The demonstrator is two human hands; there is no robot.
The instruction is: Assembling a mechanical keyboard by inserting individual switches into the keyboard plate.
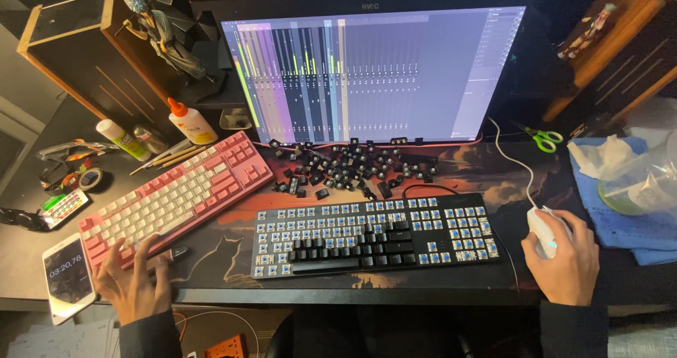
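Note:
My left hand (134,277) rests with spread fingers on the near end of a pink and white keyboard (180,192) that lies slanted at the left. My right hand (564,256) is closed over a white mouse (546,227) at the right, its cable running up toward the monitor. Between the hands lies a black keyboard (374,235) with most keycaps off, showing blue switches; some black caps remain in its lower middle. A heap of loose black keycaps (352,168) lies behind it.
A large lit monitor (374,72) stands at the back. A phone (68,277) lies at the left edge, with glue bottles (190,122), brushes and tape beyond. Green scissors (544,139), a blue cloth (635,217) and a plastic container sit at the right. Wooden speakers with figurines flank the screen.

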